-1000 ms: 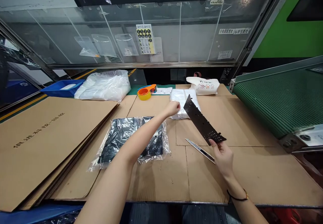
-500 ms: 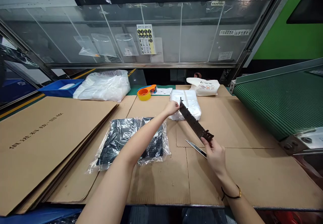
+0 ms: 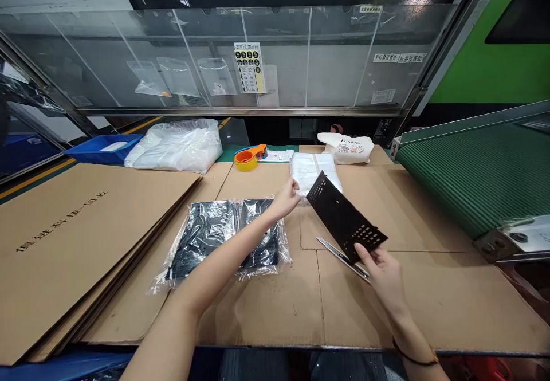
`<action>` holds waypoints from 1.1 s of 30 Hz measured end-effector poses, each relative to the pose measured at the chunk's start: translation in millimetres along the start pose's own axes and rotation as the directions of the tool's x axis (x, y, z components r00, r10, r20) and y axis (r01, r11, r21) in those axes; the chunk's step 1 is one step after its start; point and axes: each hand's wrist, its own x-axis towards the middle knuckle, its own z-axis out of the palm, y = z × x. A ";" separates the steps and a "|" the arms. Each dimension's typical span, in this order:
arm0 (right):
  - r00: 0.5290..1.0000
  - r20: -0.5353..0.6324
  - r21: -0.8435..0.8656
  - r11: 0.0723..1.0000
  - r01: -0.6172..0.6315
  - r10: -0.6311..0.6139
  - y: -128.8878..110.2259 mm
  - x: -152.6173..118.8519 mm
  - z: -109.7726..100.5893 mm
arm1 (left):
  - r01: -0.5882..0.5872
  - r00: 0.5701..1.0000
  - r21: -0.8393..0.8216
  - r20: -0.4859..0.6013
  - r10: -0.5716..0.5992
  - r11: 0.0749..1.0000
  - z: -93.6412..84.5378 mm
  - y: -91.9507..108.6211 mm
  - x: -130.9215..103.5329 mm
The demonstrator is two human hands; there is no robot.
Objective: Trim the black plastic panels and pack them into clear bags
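My right hand [image 3: 382, 272] grips the lower right corner of a flat black perforated panel [image 3: 344, 215], which is tilted above the cardboard-covered table. My left hand [image 3: 287, 199] is closed near the panel's upper left end, apart from it; whether its fingers hold anything is too small to tell. Under the panel, a slim metal tool [image 3: 333, 249] lies on the cardboard, partly hidden. Black parts in clear plastic bags [image 3: 210, 229] lie to the left, partly behind my left forearm. Behind my hands sits a stack of white bags [image 3: 307, 169].
Large cardboard sheets [image 3: 86, 232] are stacked at the left. At the back are a blue tray [image 3: 97, 150], a white plastic bundle [image 3: 178, 145], a tape dispenser [image 3: 249, 157] and a white printed bag [image 3: 348, 148]. A green conveyor [image 3: 481, 169] runs along the right.
The panel has turned from nearly edge-on to show its broad face. My left hand has come off its upper end and moved slightly left and down. My right hand has shifted right and down.
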 end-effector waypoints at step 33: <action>0.820 0.072 0.612 0.624 -0.487 0.568 18.8 -94.8 16.7 | -0.634 0.676 0.707 0.309 0.669 0.314 25.4 5.3 -103.4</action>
